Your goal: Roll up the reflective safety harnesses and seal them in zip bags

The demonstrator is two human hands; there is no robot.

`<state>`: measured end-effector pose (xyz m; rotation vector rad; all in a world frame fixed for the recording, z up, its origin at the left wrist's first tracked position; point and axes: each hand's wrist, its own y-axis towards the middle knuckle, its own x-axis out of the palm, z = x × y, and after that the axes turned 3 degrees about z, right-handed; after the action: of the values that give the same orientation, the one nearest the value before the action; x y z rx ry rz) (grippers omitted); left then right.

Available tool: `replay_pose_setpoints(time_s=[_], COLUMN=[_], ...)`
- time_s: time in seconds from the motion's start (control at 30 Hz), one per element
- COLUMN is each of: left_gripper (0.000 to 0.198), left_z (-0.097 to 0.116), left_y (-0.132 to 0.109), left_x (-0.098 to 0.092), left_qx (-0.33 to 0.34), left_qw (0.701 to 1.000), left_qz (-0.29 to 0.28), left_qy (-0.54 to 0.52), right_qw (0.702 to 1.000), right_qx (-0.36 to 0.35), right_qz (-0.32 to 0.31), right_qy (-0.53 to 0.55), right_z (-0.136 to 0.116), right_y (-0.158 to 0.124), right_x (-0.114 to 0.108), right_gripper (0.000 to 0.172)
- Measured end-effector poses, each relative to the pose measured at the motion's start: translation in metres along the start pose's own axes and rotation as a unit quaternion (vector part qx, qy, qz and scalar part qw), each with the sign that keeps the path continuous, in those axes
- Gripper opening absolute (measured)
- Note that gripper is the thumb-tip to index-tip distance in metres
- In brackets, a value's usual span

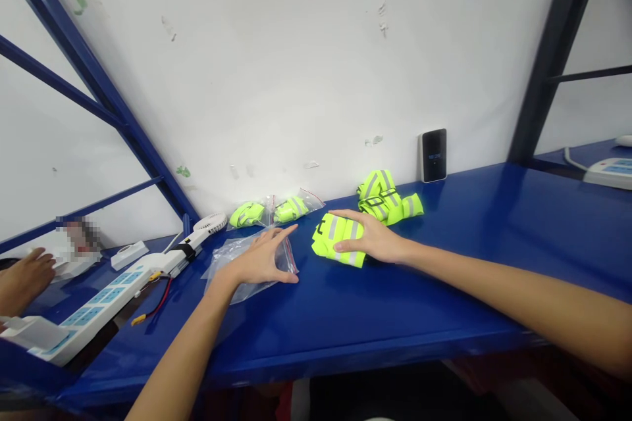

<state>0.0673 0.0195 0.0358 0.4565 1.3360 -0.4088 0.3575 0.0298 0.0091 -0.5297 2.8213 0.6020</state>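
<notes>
While your open right hand (372, 238) rests on the hi-vis vest (332, 241), long axis L–R, your open left hand (259, 260) touches the zip bag (232, 270) just L.

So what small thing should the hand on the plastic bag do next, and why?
Probably the left hand should pull open the clear plastic zip bag. The right hand rests on a folded neon-yellow reflective safety vest just beside it, and two neon-yellow vests in clear bags already lie near the wall.
</notes>
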Motion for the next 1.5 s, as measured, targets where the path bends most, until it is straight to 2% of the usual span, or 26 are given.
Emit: replay_pose_setpoints(time_s=[0.07,0.17,0.23,0.3,0.4,0.53,0.7,0.8,0.97,1.2,1.37,1.5], left_gripper=[0.103,0.092,0.087,0.086,0.088,0.087,0.087,0.091,0.085,0.094,0.107,0.105], left_z=[0.013,0.033,0.042,0.046,0.047,0.048,0.058,0.066,0.071,0.079,0.089,0.091], left_y=[0.002,0.01,0.02,0.032,0.046,0.051,0.046,0.047,0.049,0.045,0.04,0.04], left_x=[-0.005,-0.013,-0.016,-0.015,-0.005,0.013,0.025,0.027,0.028,0.034,0.034,0.037], left_qx=[0.049,0.14,0.175,0.187,0.189,0.211,0.229,0.226,0.215,0.195,0.161,0.114], left_qw=[0.996,0.971,0.954,0.947,0.944,0.934,0.938,0.946,0.954,0.956,0.958,0.957], left_qz=[0.069,0.194,0.242,0.261,0.271,0.281,0.227,0.201,0.194,0.209,0.218,0.229], left_qy=[0.001,0.0,-0.002,0.004,0.025,0.073,0.129,0.114,0.073,0.059,0.098,0.134], right_qw=[0.999,0.996,0.992,0.987,0.986,0.993,0.991,0.991,0.995,0.996,0.995,0.993], right_qx=[-0.021,-0.043,-0.048,-0.053,-0.056,-0.036,0.022,-0.007,-0.041,-0.028,-0.014,-0.025], right_qz=[0.017,0.061,0.105,0.144,0.147,0.065,0.014,-0.003,0.025,0.074,0.094,0.086], right_qy=[-0.031,-0.05,-0.053,-0.056,-0.06,-0.087,-0.132,-0.134,-0.09,-0.051,-0.031,-0.074], right_z=[0.001,0.002,0.001,-0.001,-0.003,-0.001,0.003,0.003,-0.001,0.003,0.007,0.012], right_y=[0.001,0.002,0.002,0.002,0.002,0.001,-0.002,-0.002,0.001,0.002,0.003,0.005], right_x=[-0.002,-0.005,-0.007,-0.011,-0.015,-0.015,-0.009,-0.007,-0.006,0.001,0.004,0.004], right_gripper=[0.073,0.072,0.07,0.067,0.065,0.066,0.065,0.057,0.05,0.056,0.049,0.046])
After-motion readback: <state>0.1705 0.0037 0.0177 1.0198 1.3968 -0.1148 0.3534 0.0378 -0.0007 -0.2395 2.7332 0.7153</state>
